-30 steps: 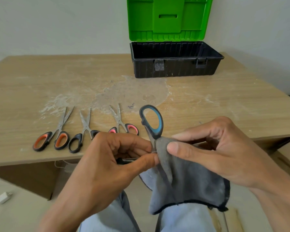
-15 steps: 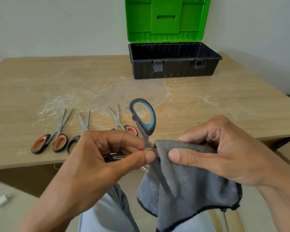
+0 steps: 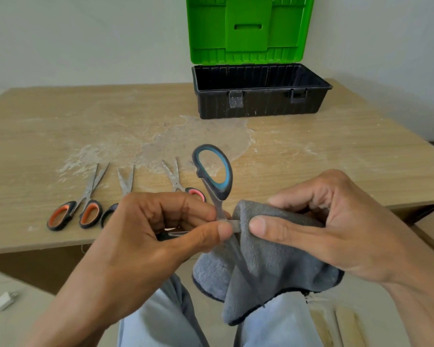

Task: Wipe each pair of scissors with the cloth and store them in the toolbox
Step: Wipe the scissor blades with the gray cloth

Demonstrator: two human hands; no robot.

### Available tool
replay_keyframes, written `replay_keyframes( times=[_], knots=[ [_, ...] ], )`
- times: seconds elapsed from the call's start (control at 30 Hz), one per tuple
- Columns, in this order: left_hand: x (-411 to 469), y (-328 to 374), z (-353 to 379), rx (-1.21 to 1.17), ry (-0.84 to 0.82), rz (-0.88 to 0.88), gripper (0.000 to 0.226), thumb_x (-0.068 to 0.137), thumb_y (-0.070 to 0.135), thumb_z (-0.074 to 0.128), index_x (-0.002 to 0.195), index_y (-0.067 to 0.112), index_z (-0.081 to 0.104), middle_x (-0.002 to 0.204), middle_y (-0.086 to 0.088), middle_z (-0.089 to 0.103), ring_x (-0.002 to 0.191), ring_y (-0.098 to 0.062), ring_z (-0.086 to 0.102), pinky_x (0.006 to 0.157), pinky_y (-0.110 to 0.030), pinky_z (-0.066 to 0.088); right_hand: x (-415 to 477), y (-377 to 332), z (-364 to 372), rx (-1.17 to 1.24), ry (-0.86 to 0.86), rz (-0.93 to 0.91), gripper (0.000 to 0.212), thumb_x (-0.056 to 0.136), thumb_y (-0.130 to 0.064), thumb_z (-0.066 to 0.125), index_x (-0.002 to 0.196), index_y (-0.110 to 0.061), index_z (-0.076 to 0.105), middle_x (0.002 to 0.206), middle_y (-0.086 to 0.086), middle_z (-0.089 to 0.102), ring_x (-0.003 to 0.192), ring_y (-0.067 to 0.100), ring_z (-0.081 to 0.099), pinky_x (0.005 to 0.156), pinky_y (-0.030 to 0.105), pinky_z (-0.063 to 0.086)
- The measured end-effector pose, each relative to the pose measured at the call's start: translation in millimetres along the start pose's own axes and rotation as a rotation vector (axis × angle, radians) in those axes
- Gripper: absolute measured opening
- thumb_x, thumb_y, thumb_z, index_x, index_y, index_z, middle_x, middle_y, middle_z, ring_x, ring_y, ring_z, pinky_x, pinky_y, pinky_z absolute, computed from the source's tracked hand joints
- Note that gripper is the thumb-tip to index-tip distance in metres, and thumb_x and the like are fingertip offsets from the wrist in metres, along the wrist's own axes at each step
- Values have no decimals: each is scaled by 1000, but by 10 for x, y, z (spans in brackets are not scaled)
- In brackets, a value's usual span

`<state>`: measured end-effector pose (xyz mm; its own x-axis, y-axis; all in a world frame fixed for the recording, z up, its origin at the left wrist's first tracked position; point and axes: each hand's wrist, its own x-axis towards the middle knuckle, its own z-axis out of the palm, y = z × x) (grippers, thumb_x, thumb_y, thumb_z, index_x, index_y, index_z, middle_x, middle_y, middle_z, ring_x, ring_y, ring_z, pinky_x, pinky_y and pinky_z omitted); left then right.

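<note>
The left hand (image 3: 161, 229) pinches the blue-handled scissors (image 3: 214, 171), loop up, blade down. The right hand (image 3: 323, 221) clamps the cloth (image 3: 273, 266) around the blade.

Over the last second the steel scissors with the blue-lined black handle (image 3: 213, 171) have been carried leftwards and slightly upwards, the loop now leaning further left. The left hand (image 3: 148, 236) pinching them has been shifted left too, so that more of the black-handled scissors (image 3: 108, 214) and the pink-handled scissors (image 3: 176, 181) is hidden behind it. The grey fleece cloth (image 3: 273, 259) has been gathered into a rounded hump under the right hand (image 3: 336, 221), and a paler fold has been spread out lower left
</note>
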<state>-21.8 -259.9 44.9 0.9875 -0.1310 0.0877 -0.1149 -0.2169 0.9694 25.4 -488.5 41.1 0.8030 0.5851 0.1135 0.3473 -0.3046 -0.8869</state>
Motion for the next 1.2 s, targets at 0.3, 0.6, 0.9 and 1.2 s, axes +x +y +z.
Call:
replay_keyframes(
  times=[0.3, 0.6, 0.9, 1.2],
  knots=[
    [-11, 35, -11, 22, -10, -9, 7, 65, 30, 79, 68, 25, 80, 64, 1, 74, 55, -3, 66, 53, -7, 46, -47, -87, -122, -45, -14, 121, 36, 89, -56, 73, 90, -23, 86, 78, 14, 79, 70, 42, 71, 66, 38, 54],
    [10, 82, -36, 89, 26, 12, 1, 65, 27, 80, 66, 28, 79, 62, 5, 74, 57, -4, 69, 55, -5, 47, 25, -169, -129, -129, -46, 110, 37, 89, -58, 71, 91, -24, 86, 81, 23, 77, 73, 44, 73, 65, 50, 58],
    [73, 55, -32, 94, -44, 24, 7, 66, 31, 79, 72, 26, 80, 67, 5, 76, 62, -5, 71, 59, -9, 51, -30, -153, -252, -333, -86, 165, 63, 82, -79, 61, 97, -23, 84, 95, 18, 77, 89, 38, 74, 79, 50, 59],
    [83, -1, -26, 38, -35, 15, 6, 65, 31, 79, 70, 28, 79, 67, 1, 76, 63, -10, 72, 63, -14, 55, 88, -114, -104, -123, -41, 54, 37, 90, -53, 72, 89, -18, 86, 70, 15, 75, 62, 35, 66, 55, 34, 54]
  ],
)
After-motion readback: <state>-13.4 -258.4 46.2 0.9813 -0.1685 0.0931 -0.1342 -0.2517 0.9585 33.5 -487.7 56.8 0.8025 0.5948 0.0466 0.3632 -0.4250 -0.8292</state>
